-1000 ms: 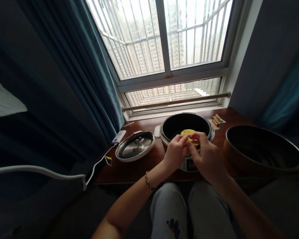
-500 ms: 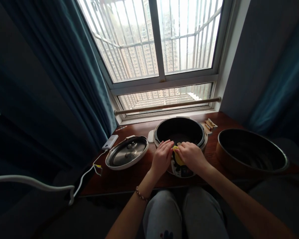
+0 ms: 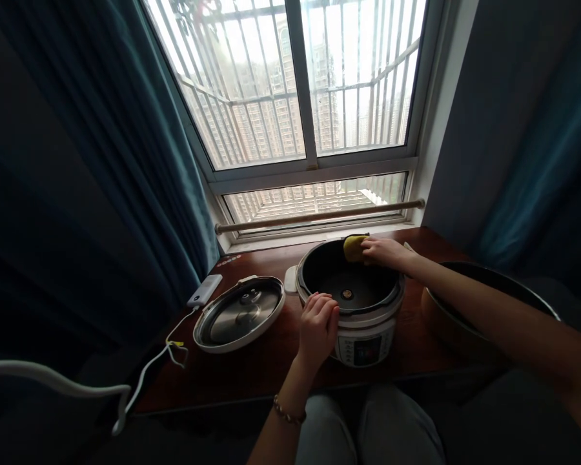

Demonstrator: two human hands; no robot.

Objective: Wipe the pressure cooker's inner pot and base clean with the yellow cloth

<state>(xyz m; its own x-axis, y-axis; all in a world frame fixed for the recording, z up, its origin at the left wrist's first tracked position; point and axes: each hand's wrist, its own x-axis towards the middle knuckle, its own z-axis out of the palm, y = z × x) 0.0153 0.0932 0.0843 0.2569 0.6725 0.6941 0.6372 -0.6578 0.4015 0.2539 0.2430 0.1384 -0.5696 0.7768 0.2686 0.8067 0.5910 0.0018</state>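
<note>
My right hand [image 3: 383,250] is closed on a yellow cloth [image 3: 355,248], which lies against the far inner rim of a white electric pressure cooker [image 3: 319,323]. The cooker stands lidless, its dark inside showing a small round fitting [image 3: 347,294] at the bottom and a control panel on its front. My left hand [image 3: 319,323] is closed over the near left rim, fingers together and partly bent. To the left, the cooker's round lid [image 3: 242,316] lies with its metal inner side up.
A large dark-lined pot [image 3: 448,320] stands at the right, partly behind my right forearm. At the left, a white box [image 3: 204,290] trails a white cord [image 3: 148,374] off the brown wooden table [image 3: 203,381]. A barred window [image 3: 310,97] and blue curtains [image 3: 140,129] border the table.
My right hand has carried the yellow cloth from the cooker's near front up and across to its far rim. My left hand stays at the near rim. The view has shifted slightly.
</note>
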